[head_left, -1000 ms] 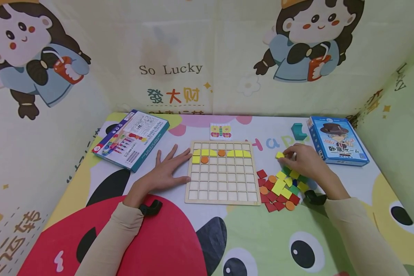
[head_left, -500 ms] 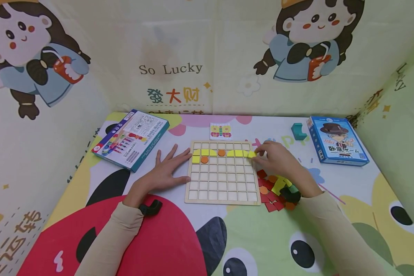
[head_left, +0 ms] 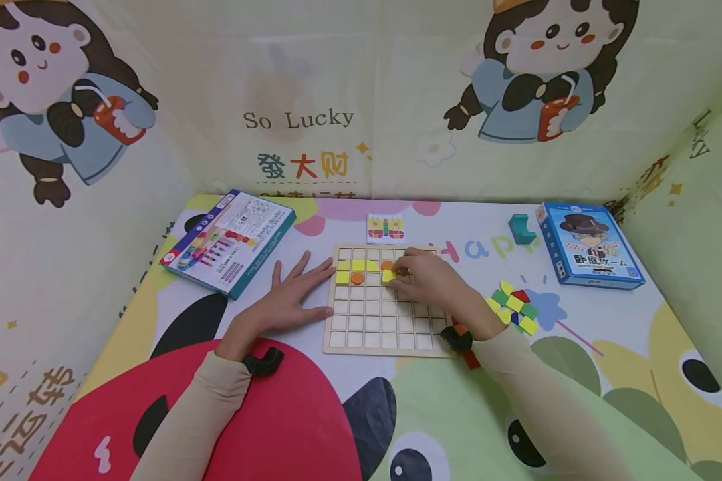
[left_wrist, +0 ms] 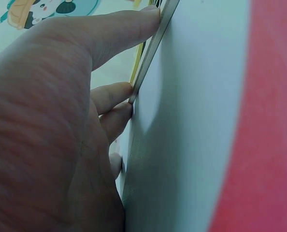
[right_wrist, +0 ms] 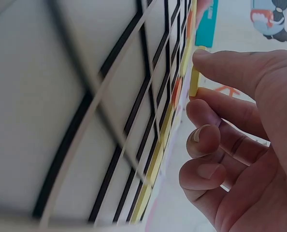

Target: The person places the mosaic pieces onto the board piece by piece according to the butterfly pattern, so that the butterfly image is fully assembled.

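Observation:
A square wooden grid board (head_left: 373, 323) lies on the table in the head view, with yellow tiles and orange discs (head_left: 357, 278) in its upper cells. My right hand (head_left: 436, 284) is over the board's upper right part, pinching a yellow square tile (head_left: 388, 276) just below an orange disc. In the right wrist view that tile (right_wrist: 195, 79) sits between thumb and index finger, apart from the grid. My left hand (head_left: 289, 300) lies with fingers spread, thumb and fingertips touching the board's left edge. The right hand hides some tiles in the upper rows.
Loose coloured tiles (head_left: 514, 307) lie right of the board, partly covered by my right forearm. A butterfly pattern card (head_left: 386, 228) lies behind the board. Boxes stand at back left (head_left: 231, 244) and back right (head_left: 589, 244), with a teal block (head_left: 521, 229) nearby.
My right hand has taken a yellow tile from the loose pile and carried it left over the board to below an orange disc. My left hand stays at the board's edge.

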A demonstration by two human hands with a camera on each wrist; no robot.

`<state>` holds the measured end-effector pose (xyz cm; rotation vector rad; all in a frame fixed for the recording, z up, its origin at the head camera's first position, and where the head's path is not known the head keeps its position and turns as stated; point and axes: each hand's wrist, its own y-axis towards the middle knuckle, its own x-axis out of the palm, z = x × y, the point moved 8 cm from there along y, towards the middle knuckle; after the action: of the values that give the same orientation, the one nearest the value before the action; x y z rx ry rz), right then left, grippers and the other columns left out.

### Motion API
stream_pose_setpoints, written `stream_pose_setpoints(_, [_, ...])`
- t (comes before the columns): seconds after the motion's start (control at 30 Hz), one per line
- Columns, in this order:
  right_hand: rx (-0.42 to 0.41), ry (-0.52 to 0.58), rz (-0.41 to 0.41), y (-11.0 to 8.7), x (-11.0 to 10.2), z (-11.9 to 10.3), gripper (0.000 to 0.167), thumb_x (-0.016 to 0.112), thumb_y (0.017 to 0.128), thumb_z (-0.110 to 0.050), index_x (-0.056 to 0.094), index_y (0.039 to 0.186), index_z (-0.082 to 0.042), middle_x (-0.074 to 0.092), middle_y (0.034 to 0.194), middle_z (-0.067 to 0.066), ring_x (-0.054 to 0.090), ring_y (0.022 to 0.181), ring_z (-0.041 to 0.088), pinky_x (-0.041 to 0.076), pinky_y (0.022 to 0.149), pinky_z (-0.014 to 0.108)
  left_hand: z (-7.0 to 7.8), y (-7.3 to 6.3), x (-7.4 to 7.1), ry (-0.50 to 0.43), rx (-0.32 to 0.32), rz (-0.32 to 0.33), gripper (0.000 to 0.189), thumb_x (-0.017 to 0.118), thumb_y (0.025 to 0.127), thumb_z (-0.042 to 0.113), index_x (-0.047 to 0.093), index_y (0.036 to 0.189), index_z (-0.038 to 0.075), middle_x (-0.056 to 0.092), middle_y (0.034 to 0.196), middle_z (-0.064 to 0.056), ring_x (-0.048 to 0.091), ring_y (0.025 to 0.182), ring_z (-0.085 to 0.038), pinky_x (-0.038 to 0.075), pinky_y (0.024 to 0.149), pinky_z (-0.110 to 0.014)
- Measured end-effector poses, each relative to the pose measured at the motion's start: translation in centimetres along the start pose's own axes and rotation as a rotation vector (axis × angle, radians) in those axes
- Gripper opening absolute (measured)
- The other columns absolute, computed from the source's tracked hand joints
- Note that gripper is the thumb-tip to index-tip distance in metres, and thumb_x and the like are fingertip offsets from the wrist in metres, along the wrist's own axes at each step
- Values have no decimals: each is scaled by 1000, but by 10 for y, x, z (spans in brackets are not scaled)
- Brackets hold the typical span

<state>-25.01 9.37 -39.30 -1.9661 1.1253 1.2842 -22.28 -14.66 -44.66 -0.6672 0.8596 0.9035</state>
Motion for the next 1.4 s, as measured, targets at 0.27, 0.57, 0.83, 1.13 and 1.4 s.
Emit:
stream_pose_setpoints(0.27, [-6,-25,-40,15,12,-18,31,81,95,-29,80,117,-6,70,101,6,60,89,19,57,82,34,0,0,0,-1,2,-2,91,67,92,66,30,168,34,19,180,8,-9,169,-33,-21,124,-75])
stream_pose_setpoints(0.57, [-10,-59,-39,19,20,-20,31,81,95,-30,80,116,-7,69,101,4,58,87,17,55,79,31,1,0,0,3,2,0,90,67,92,65,31,168,34,19,180,8,-8,169,-32,-21,124,-75])
stream_pose_setpoints(0.83, [-3,-70,-34,19,19,-22,34,81,95,-31,79,119,-8,70,104,6,59,88,18,55,79,31,-1,1,0,5,-3,3,90,67,92,65,31,168,34,19,180,8,-8,169,-33,-21,124,-75])
stream_pose_setpoints(1.13, [11,-71,-12,13,16,-17,27,80,96,-29,80,115,-11,72,104,4,62,91,18,60,85,35,-1,2,2,10,-1,7,92,68,90,66,31,168,34,19,180,7,-7,169,-33,-20,124,-75])
stream_pose_setpoints(1.4, [-44,-64,-2,11,16,-20,20,79,97,-27,82,110,-11,73,101,3,63,91,16,60,84,33,-1,2,1,10,-2,10,92,68,91,67,31,168,34,19,180,6,-7,169,-34,-20,124,-75])
